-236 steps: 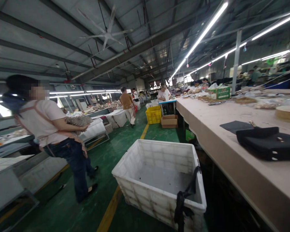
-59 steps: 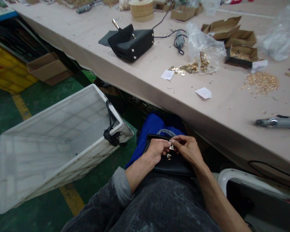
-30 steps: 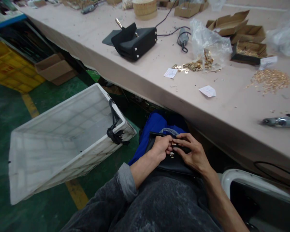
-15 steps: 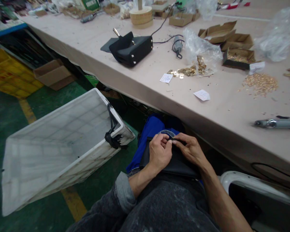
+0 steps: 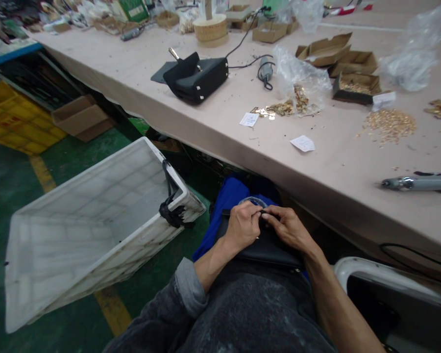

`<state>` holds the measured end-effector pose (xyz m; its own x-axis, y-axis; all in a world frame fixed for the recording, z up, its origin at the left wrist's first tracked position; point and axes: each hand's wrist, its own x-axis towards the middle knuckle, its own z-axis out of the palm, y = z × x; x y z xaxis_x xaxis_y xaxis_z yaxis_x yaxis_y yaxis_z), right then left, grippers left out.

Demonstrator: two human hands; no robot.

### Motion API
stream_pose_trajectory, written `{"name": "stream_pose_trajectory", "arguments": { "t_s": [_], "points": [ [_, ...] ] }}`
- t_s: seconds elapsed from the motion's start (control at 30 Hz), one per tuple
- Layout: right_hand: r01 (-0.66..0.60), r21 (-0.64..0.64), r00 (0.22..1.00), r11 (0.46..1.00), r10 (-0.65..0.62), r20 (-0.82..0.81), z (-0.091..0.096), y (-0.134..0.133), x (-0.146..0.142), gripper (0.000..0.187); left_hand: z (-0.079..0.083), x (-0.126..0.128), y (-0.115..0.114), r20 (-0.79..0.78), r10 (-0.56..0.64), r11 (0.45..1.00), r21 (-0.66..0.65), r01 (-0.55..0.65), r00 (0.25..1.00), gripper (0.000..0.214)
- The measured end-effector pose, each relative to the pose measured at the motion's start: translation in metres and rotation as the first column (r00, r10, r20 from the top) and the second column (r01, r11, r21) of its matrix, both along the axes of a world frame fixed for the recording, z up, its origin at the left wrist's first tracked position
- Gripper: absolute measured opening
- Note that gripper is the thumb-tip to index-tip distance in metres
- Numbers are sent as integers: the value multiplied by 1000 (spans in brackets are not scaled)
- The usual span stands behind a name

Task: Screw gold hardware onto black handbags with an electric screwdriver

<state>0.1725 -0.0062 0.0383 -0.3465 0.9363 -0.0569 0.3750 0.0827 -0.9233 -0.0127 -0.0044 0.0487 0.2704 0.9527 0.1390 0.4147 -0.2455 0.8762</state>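
The fingertips of the left hand point(image 5: 242, 224) and right hand point(image 5: 287, 226) nearly meet over the far edge of a flat black leather-look bag point(image 5: 274, 251). Each thumb and forefinger appears to pinch a thin dark strip of it; the fingers cover most of that strip, so I cannot tell its exact shape. The bag lies across the lap, directly beneath the hands and reaching from them toward 6 o'clock. Its long axis runs roughly from 9 to 3, the right end swung slightly toward 4. Both hands touch it, but the left is nearer a tiny shiny metal fitting point(image 5: 257, 238) on its face, peeking out beside that hand's fingers.

Just past the fingertips, near 12, is a curved strip sheathed in clear plastic point(image 5: 255, 201), with bright blue cloth point(image 5: 228, 193) at 10. Farther off, a large white rectangular plastic crate point(image 5: 59, 245) stands at 9.

On the long pinkish-beige covered table point(image 5: 224, 132), a second, boxy black bag point(image 5: 206, 81) lies at 11, its flap raised. A clear plastic bag spilling flat gold metal pieces point(image 5: 299, 100) is between 12 and 1, a loose heap of small gold bits point(image 5: 391, 122) at 2, and a slim grey hand tool point(image 5: 422, 183) near 3.
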Motion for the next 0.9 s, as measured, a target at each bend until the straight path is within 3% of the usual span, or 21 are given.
{"name": "stream_pose_trajectory", "arguments": {
  "t_s": [0.23, 0.4, 0.57, 0.9],
  "points": [
    [-24, 43, 998, 999, 22, 62, -6, 0, -1, 31, -7, 2, 5, -54, 26, 999, 33, -24, 998, 23],
    [61, 47, 992, 997, -66, 111, -8, -1, -5, 34, -10, 5, 8, -93, 47, 998, 36, -44, 995, 20],
    [153, -42, 983, 987, -147, 110, -8, 0, -6, 38, -16, 7, 13, -31, 79, 988, -131, -82, 996, 17],
    [61, -199, 994, 978, -41, 103, -15, 9, -2, 39, -22, 0, 22, 32, 27, 927, -375, -13, 999, 17]
  ]
}}
